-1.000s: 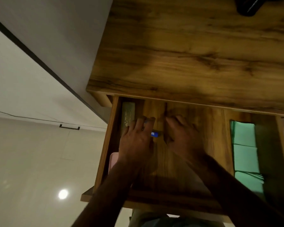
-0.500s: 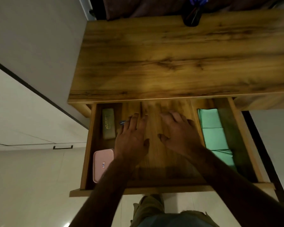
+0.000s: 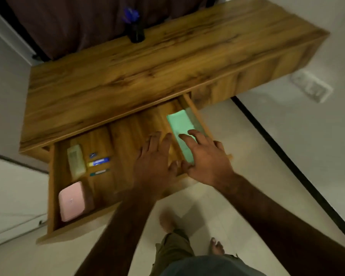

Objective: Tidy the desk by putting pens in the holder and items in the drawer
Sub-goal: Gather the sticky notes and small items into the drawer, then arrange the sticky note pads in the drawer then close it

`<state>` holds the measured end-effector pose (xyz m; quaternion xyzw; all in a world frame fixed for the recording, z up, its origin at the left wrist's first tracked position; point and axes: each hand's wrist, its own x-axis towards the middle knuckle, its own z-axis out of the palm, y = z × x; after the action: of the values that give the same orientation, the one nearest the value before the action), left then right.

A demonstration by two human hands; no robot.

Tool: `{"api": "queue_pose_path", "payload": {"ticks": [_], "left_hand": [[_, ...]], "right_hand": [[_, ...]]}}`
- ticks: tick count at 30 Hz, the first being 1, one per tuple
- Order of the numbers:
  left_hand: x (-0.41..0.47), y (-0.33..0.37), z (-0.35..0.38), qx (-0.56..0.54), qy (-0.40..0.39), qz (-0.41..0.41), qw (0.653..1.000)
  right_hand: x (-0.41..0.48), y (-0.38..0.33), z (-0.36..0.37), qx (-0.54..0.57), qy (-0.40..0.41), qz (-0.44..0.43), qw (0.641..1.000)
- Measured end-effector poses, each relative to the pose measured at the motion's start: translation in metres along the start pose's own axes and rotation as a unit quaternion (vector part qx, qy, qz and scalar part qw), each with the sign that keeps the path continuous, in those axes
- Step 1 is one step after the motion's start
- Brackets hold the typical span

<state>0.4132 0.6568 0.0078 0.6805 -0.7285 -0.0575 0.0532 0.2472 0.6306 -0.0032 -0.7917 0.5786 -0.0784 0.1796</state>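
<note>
The wooden drawer [image 3: 51,196] is pulled out under the desk top [image 3: 127,72]. Inside at the left lie a pale rectangular case [image 3: 76,162], a pink case [image 3: 71,201], a blue-and-yellow tube [image 3: 99,162], a small blue item [image 3: 92,155] and a thin teal-and-grey stick [image 3: 97,173]. A green pad [image 3: 179,128] lies at the right end. My left hand [image 3: 154,164] is spread flat over the drawer's middle, holding nothing. My right hand [image 3: 206,156] rests open on the green pad's near end. A dark pen holder [image 3: 136,33] with blue-topped pens stands at the desk's back edge.
A dark curtain [image 3: 78,22] hangs behind the desk. Pale floor tiles [image 3: 237,152] spread below, and my feet [image 3: 216,246] stand in front of the drawer. A wall socket [image 3: 312,87] is at the right. A black skirting line [image 3: 287,162] runs diagonally along the floor.
The view has swung and pulled back, showing the whole desk. Both hands have shifted from the drawer's left-middle to its right part, uncovering the small items at the left.
</note>
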Motion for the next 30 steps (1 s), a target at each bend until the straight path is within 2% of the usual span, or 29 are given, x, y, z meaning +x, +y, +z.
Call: {"api": "queue_pose_path", "payload": {"ticks": [6, 11, 17, 22, 30], "left_hand": [[0.003, 0.089, -0.001, -0.002, -0.008, 0.132, 0.991], [0.011, 0.152, 0.013, 0.009, -0.042, 0.251, 0.967], [0.000, 0.198, 0.044, 0.008, -0.105, 0.375, 0.921], [-0.023, 0.230, 0.073, 0.018, -0.176, 0.475, 0.862], [-0.079, 0.281, 0.093, 0.055, -0.230, 0.582, 0.778]], "right_hand": [[-0.070, 0.064, -0.028, 0.028, 0.058, 0.114, 0.991], [-0.122, 0.100, -0.032, 0.041, 0.103, 0.233, 0.966], [-0.188, 0.119, -0.014, 0.061, 0.118, 0.379, 0.916], [-0.246, 0.111, 0.012, 0.095, 0.135, 0.493, 0.854], [-0.336, 0.093, 0.040, 0.126, 0.158, 0.608, 0.768]]}}
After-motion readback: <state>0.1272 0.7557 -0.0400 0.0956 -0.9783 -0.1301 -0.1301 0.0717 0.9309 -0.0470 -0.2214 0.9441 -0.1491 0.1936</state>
